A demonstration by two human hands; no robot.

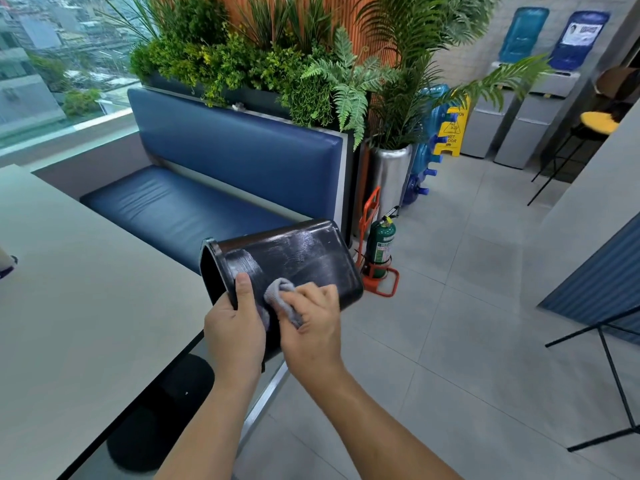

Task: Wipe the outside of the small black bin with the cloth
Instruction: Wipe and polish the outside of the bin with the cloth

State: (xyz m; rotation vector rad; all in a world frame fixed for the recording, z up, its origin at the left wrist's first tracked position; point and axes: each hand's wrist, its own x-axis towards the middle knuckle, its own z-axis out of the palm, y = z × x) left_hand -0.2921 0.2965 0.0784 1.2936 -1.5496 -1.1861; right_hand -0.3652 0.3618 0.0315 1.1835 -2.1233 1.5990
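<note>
The small black bin [298, 258] is held in the air on its side, its open mouth turned left and its base to the right. Wet streaks shine on its upper wall. My left hand [235, 327] grips the rim, thumb lying on the outer wall. My right hand [311, 323] holds a grey cloth [282, 296] bunched under its fingers and presses it against the bin's near side, right beside my left thumb.
A pale table [76, 306] spreads at the left with a blue padded bench [194, 209] behind it. A green fire extinguisher [381, 247] in an orange stand sits on the grey tiled floor [450, 341] just right of the bin. Black metal legs [609, 368] stand at the right.
</note>
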